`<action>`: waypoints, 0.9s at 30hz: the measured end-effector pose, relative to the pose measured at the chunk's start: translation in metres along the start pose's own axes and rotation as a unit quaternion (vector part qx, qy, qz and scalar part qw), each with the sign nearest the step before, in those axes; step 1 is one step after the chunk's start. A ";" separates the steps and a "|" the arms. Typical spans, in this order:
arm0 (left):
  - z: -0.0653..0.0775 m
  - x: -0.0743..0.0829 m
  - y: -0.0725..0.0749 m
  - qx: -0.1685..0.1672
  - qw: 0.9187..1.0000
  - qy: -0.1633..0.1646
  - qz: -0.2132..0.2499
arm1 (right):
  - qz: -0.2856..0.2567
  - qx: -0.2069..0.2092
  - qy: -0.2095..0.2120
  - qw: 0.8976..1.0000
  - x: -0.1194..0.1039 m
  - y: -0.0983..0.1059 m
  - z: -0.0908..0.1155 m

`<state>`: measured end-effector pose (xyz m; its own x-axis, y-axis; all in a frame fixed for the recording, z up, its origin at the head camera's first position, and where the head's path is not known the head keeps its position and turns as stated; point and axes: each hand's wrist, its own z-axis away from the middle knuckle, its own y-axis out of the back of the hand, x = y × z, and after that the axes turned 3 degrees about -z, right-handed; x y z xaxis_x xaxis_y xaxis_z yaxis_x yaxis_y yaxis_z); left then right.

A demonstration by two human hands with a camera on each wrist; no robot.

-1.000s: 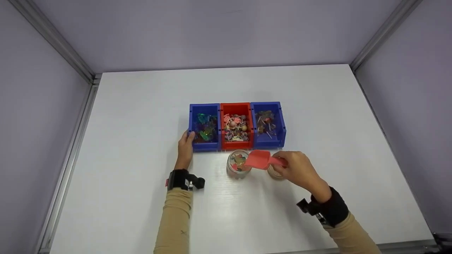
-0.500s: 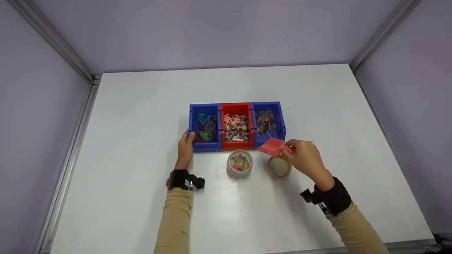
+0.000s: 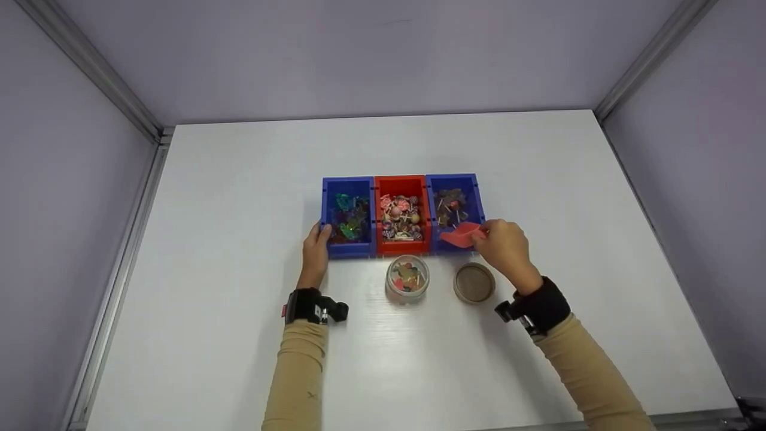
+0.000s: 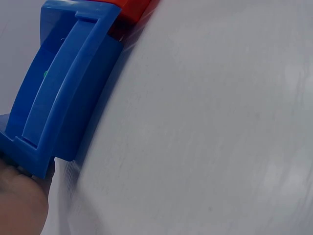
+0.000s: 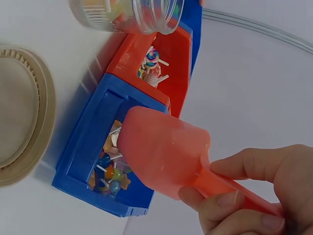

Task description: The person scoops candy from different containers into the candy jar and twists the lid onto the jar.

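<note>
At three bins (image 3: 403, 247), left grip (image 3: 313, 254) clasps one blue bin (image 3: 351, 249), right grip (image 3: 504, 250) one scoop (image 3: 461, 236).

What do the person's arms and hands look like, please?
The left sleeve and right sleeve are tan and close-fitting; the left has a small dark X-like mark. The left band and right band are black, each with a small black device. The left hand and right hand are bare.

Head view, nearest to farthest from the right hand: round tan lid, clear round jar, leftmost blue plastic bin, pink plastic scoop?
1. Pink scoop: in the right hand.
2. Tan lid: below the hand, leftward.
3. Clear jar: left of the lid.
4. Leftmost blue bin: up-left of the jar.
</note>
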<state>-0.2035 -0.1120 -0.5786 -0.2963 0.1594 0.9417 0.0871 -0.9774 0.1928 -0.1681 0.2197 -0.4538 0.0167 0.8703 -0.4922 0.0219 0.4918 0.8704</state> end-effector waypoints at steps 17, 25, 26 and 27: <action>0.003 0.001 0.001 -0.004 1.000 -0.006 0.001 | 0.054 -0.119 -0.098 0.987 -0.025 -0.006 -0.047; 0.003 0.001 0.000 0.000 1.000 0.000 -0.002 | 0.066 -0.117 -0.115 0.984 -0.028 -0.020 -0.051; 0.003 0.000 0.000 0.001 1.000 0.000 -0.002 | 0.066 -0.110 -0.113 0.985 -0.028 -0.022 -0.050; 0.002 0.000 0.000 0.002 1.000 0.001 -0.001 | 0.066 -0.102 -0.112 0.986 -0.028 -0.024 -0.048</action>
<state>-0.2015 -0.1117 -0.5778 -0.2980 0.1620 0.9407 0.0894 -0.9764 0.1964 -0.2174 0.1849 -0.4608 0.2277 0.9105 -0.3452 -0.1971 0.3903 0.8994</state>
